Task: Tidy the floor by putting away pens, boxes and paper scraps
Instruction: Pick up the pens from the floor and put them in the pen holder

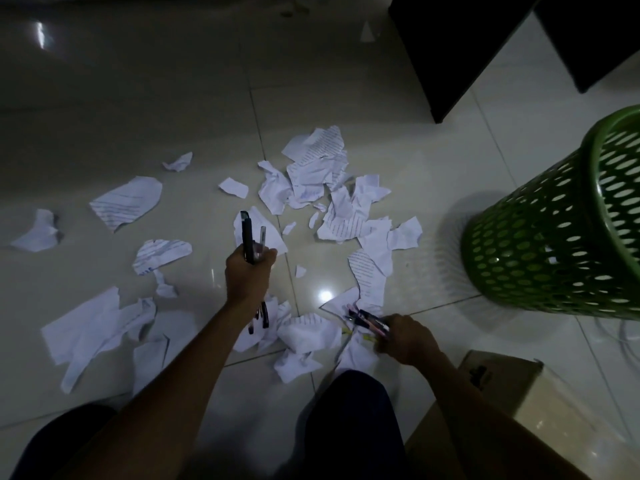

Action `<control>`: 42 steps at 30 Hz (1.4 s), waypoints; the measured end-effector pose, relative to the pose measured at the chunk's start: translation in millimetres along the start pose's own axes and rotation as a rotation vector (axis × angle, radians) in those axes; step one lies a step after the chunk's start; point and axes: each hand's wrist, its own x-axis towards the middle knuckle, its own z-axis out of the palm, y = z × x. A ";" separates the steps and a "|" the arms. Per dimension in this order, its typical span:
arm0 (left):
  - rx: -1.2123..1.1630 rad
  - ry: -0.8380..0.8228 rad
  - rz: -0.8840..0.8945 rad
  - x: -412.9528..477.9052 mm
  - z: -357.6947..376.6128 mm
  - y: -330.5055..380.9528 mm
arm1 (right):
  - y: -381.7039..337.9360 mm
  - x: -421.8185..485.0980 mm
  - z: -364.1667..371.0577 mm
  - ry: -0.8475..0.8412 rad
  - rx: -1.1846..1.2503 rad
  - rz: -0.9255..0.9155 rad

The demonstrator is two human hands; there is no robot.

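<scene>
Two hands each held pens: the left hand point(247, 271) was curled round a few dark pens point(248, 237) pointing away from the person, and the right hand point(405, 336) clamped a mixed bundle of pens point(369, 322) low over the litter. Torn white paper scraps point(318, 168), many with printed lines, lay scattered across the pale tiled floor point(138, 98). A green perforated basket point(554, 237) stood to the right, with a cardboard box point(498, 379) beside the right arm.

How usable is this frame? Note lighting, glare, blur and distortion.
Head view: dim overall, with dark corners. Lamp glare spots the floor among the scraps. The right hand and its pens look slightly smeared, while the left hand is sharper. Wide-angle distortion tilts the basket and bends the tile lines.
</scene>
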 end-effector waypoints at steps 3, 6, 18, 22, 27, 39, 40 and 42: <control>0.006 -0.074 -0.025 -2.6 -9.3 -5.4 | -10.5 9.9 -11.0 -0.043 0.033 -0.055; -0.001 -0.116 -0.059 -8.1 -14.1 -11.6 | -30.8 15.7 -20.8 -0.027 0.158 -0.098; -0.020 -0.230 -0.241 -8.9 -32.4 -4.8 | -162.9 5.4 -79.1 -0.282 0.704 -0.214; -0.084 -0.211 -0.247 -7.1 -41.3 -4.7 | -178.0 6.3 -70.8 -0.296 0.755 -0.189; -0.146 -0.242 -0.310 0.3 -50.6 1.3 | -200.6 7.3 -54.9 -0.452 0.838 -0.150; -0.351 -0.413 -0.480 13.7 -87.4 -4.7 | -237.4 1.5 -36.6 -0.717 0.648 -0.261; -0.326 -0.398 -0.463 13.9 -88.5 -5.2 | -237.7 2.2 -36.9 -0.706 0.653 -0.271; -0.284 -0.369 -0.437 14.4 -91.2 -6.8 | -241.4 2.8 -36.0 -0.673 0.652 -0.295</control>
